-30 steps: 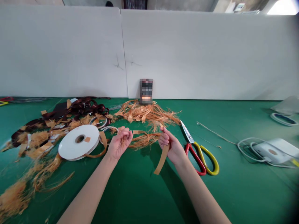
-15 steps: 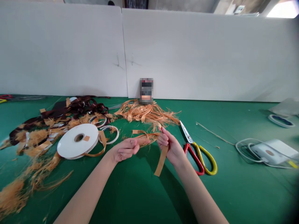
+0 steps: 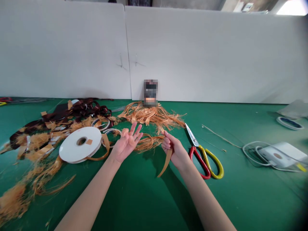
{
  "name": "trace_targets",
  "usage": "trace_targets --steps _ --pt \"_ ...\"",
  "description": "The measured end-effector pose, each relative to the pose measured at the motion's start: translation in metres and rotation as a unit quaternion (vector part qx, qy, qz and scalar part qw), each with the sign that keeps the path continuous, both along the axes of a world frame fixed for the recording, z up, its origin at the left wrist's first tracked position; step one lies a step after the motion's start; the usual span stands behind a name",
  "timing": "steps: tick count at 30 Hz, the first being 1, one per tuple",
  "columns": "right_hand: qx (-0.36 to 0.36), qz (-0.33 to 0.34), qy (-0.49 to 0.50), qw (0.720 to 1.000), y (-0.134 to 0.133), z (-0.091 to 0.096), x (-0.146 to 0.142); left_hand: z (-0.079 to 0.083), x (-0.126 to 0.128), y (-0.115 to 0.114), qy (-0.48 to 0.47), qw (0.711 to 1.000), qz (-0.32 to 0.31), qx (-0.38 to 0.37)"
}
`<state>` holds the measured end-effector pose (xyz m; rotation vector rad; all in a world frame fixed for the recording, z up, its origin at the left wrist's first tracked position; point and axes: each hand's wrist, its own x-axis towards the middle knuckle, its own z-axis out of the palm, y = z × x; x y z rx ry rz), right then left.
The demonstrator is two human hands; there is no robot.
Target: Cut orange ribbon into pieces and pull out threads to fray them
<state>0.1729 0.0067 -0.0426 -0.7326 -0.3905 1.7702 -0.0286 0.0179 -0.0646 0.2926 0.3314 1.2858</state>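
My right hand [image 3: 174,147] pinches a short tan ribbon [image 3: 165,163]; its lower end hangs below my fingers, curving slightly. Loose tan threads [image 3: 149,142] lie on the table between my hands, and some run up to the right fingers, though I cannot tell whether they are joined to the ribbon. My left hand [image 3: 126,146] is raised beside these threads, palm turned up, fingers spread. Just left of it lies a white ribbon spool [image 3: 72,146] with a tail of tan ribbon curling off its right side. Scissors [image 3: 202,154] with one red and one yellow handle rest right of my right hand.
A heap of frayed tan ribbon strips [image 3: 149,116] lies behind my hands, below a blurred-out dark object [image 3: 151,93]. Dark brown ribbon [image 3: 81,110] and tan scraps cover the left side. A white adapter with cable [image 3: 284,154] sits at right. White panels [image 3: 204,54] wall off the back.
My left hand has turned upward, and its fingers have spread from a pointing, half-curled pose. My right hand keeps hold of the ribbon, whose hanging end now bends more to the left.
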Motion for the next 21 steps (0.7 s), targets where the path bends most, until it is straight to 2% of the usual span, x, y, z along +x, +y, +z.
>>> trace_targets --steps 2,4,10,15,21 --pt "0.001 0.006 -0.012 1.000 0.000 -0.001 -0.001 0.001 -0.002 0.001 -0.016 0.999 0.015 -0.043" --pt "0.004 0.008 -0.011 1.000 0.000 0.000 -0.001 0.002 -0.004 0.001 -0.026 0.997 0.001 -0.069" --pt "0.009 -0.011 0.022 1.000 0.002 0.006 0.007 0.000 -0.006 0.002 0.018 0.991 -0.103 -0.084" --pt "0.018 -0.042 0.033 0.998 0.004 0.009 0.016 -0.010 -0.002 0.004 0.093 0.972 -0.202 -0.079" --pt "0.023 -0.022 0.023 0.999 0.001 0.011 0.013 -0.005 -0.002 -0.002 0.159 0.944 -0.286 -0.035"
